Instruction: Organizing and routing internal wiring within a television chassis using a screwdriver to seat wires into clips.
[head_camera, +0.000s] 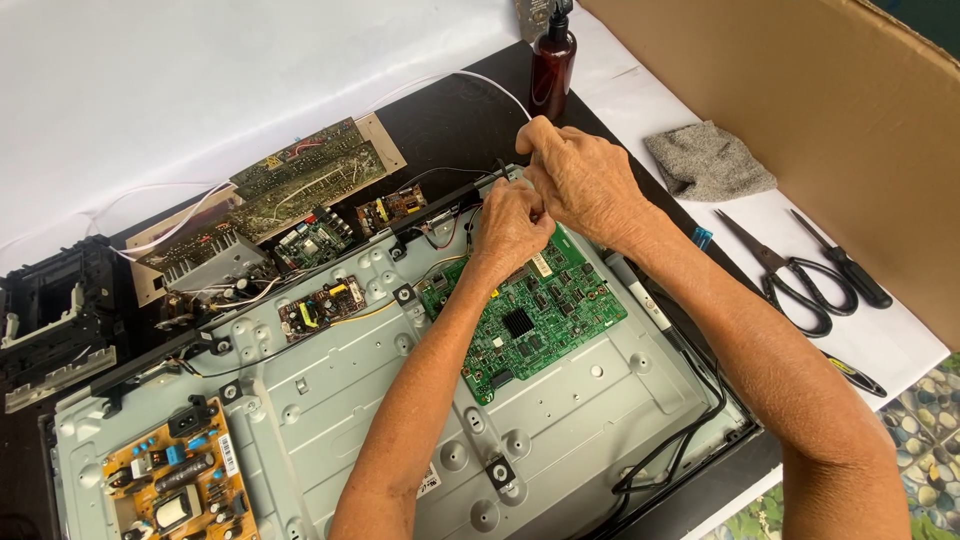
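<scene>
Both hands meet at the far edge of the green rectangular circuit board (525, 315), which lies on the grey metal chassis (330, 400). The left hand (510, 225) and right hand (580, 175) curl their fingers tightly together (what they pinch is hidden). A brown plastic bottle (552, 65) stands beyond them.

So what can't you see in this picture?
Head view only:
- What the fingers pinch: the left hand and right hand cover it.
- The green circuit board: its top corner sits under the hands.
- The brown bottle: its top is cut off by the picture's edge.
- The orange board: cut off at the bottom.
</scene>
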